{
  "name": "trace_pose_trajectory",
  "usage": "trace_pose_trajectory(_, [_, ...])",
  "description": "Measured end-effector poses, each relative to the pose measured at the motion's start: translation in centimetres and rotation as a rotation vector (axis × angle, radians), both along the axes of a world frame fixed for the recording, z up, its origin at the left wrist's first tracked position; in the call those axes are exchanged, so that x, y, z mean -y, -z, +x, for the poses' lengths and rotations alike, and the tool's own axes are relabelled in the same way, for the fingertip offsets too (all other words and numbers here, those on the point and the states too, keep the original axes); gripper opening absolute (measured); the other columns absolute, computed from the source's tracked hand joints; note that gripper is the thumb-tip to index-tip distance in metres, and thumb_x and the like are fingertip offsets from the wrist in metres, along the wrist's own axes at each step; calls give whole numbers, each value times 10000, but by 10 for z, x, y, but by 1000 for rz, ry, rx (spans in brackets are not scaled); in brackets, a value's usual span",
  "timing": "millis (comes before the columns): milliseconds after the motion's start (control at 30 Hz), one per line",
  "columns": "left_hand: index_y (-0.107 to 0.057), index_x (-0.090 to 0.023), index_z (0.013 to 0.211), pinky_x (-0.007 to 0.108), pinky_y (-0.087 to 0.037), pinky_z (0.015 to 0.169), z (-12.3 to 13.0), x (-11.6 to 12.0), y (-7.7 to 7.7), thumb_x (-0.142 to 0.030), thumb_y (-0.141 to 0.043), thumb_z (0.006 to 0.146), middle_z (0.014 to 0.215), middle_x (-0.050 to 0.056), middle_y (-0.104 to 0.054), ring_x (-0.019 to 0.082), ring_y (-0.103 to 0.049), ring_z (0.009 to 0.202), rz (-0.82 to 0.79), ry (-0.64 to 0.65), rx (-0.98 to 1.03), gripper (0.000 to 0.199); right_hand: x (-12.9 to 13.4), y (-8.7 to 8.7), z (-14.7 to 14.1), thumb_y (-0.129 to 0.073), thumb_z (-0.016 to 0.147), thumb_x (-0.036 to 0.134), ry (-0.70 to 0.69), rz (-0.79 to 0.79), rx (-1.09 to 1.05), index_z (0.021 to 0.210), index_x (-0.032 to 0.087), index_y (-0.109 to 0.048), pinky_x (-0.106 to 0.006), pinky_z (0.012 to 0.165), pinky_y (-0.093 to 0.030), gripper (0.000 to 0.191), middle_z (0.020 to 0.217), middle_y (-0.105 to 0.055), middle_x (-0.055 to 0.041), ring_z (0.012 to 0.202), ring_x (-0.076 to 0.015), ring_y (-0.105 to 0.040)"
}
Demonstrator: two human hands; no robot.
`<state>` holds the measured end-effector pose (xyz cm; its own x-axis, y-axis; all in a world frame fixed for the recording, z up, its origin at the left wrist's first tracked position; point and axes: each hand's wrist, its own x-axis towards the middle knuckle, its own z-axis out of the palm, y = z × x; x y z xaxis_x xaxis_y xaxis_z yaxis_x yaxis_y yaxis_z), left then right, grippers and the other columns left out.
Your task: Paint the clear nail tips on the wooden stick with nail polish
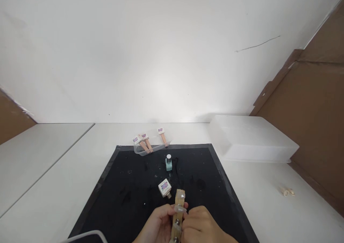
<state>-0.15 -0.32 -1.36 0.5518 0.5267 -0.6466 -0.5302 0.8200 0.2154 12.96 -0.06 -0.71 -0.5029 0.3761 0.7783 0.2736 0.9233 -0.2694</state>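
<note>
A narrow wooden bar [177, 216] with round metal fittings and a shiny clear patch at its top stands at the bottom middle, tilted slightly. My left hand [158, 221] is closed around it from the left, thumb on its edge. A translucent, nail-shaped piece [180, 209] lies across the bar at the thumb tip. My right hand [200, 223] is curled against the bar's right side; its fingertips are hidden, so what they pinch does not show. Just beyond the bar lies a white square bottle-like piece [165, 188] with a purple print and a short neck.
A small mint-green bottle [168, 164] stands on the black mat [129, 178]. Behind it, a clear tray [157, 148] holds pink-handled pieces with printed white heads. A white box [255, 139] sits at the right, with small beige rings [287, 192] nearby. A grey curved edge [88, 233] shows bottom left.
</note>
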Motion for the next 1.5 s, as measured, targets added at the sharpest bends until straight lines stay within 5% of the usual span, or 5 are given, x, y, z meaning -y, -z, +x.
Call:
trace_pose_trajectory(300, [-556, -57, 982, 235, -358, 554, -1, 2, -2, -162, -483, 715, 589, 15, -601, 130, -544, 529, -12, -4, -35, 296, 3, -10, 2, -157, 984, 326, -4, -31, -31, 559, 168, -493, -196, 407, -318, 564, 452, -530, 30, 385, -67, -445])
trace_pose_trajectory(933, [-557, -50, 995, 208, -342, 543, 0, -1, -4, -160, -498, 702, 582, 11, -592, 118, -532, 525, -9, 7, -72, 319, 4, 3, 1, -190, 978, 267, -8, -18, 87, 495, 164, -465, -207, 389, -285, 566, 454, -496, 31, 394, -74, -389])
trace_pose_trajectory(1500, [-576, -55, 962, 216, -359, 573, -1, 0, 1, -173, -522, 687, 591, 17, -608, 126, -549, 539, 0, 2, -74, 305, 6, 5, 3, -232, 968, 230, -97, -83, 135, 632, 167, -530, -207, 447, -347, 453, 543, -570, 14, 464, -86, -478])
